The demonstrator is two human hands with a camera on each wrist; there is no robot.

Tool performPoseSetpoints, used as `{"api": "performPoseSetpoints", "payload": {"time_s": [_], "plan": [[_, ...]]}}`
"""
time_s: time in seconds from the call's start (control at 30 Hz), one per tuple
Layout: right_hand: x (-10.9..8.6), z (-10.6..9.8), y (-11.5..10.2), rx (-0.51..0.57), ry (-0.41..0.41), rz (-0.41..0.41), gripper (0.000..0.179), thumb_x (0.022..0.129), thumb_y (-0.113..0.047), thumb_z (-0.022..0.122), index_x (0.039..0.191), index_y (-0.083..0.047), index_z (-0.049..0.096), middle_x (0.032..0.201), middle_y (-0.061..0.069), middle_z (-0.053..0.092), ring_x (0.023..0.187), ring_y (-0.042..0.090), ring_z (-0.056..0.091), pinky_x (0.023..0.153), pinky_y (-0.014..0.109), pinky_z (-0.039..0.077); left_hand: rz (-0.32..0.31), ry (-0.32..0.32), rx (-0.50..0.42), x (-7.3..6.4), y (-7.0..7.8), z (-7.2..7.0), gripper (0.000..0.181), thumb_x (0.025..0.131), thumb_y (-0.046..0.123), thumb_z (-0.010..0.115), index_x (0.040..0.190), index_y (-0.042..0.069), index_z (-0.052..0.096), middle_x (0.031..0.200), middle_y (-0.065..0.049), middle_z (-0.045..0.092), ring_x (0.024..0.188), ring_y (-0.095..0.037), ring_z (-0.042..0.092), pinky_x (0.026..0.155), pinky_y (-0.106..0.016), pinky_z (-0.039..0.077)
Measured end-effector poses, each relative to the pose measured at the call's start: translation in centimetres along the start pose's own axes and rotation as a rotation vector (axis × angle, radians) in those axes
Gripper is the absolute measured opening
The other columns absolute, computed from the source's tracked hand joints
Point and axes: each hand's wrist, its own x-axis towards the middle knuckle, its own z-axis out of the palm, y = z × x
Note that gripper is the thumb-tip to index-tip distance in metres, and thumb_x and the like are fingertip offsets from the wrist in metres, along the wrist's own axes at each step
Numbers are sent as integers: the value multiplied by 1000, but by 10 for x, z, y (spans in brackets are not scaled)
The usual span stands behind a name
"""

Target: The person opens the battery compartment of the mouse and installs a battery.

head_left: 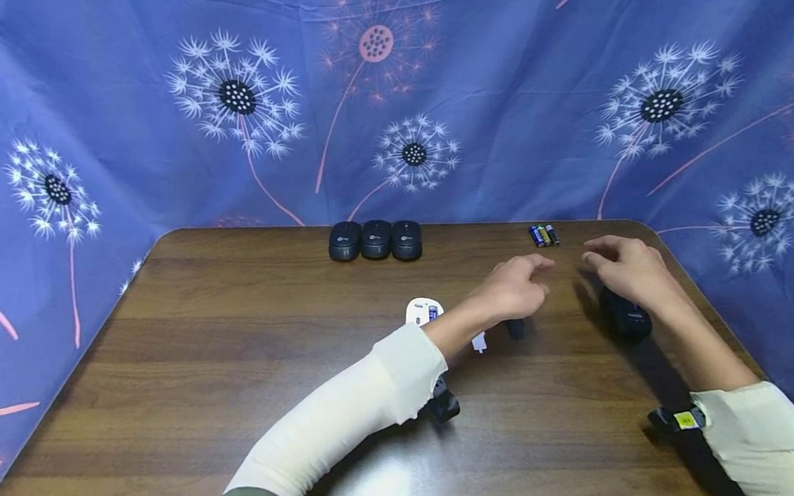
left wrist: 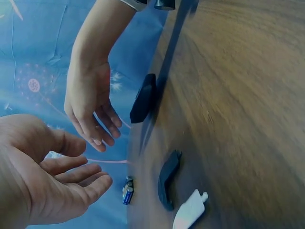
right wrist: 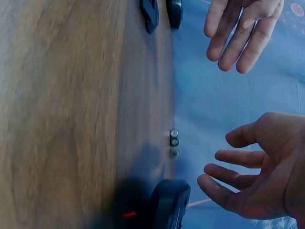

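My left hand [head_left: 519, 288] hovers over the table with fingers loosely bent and nothing in them. Further right, my right hand [head_left: 628, 265] hangs in the air, fingers relaxed; its palm shows bare in the right wrist view. Below it a black computer mouse [head_left: 628, 318] lies on the table, with a red glow beside it in the right wrist view. Partly behind my left forearm lies an upturned white mouse [head_left: 420, 309] with a blue battery in its bay. A white battery cover [left wrist: 189, 211] and a black curved cover [left wrist: 167, 179] lie near my left hand.
Small batteries [head_left: 543, 236] lie side by side at the back right of the wooden table [head_left: 252, 371]. Three black mice [head_left: 376, 239] stand in a row at the back edge. A blue dandelion-print cloth [head_left: 497, 97] hangs behind the table and along its sides.
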Motion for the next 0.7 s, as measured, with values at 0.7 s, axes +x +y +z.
{"api": "performPoseSetpoints", "payload": {"time_s": [0.7], "plan": [[10,20,-49,84,-125,-47,54,121,-38,49,160,-2,59,153,32,67,142,54,62,110,71,57,42,35,73,-11,-25,-31,56,115,19,60,170,14,51,169,-8,60,157,-23,57,130,-37,52]]}}
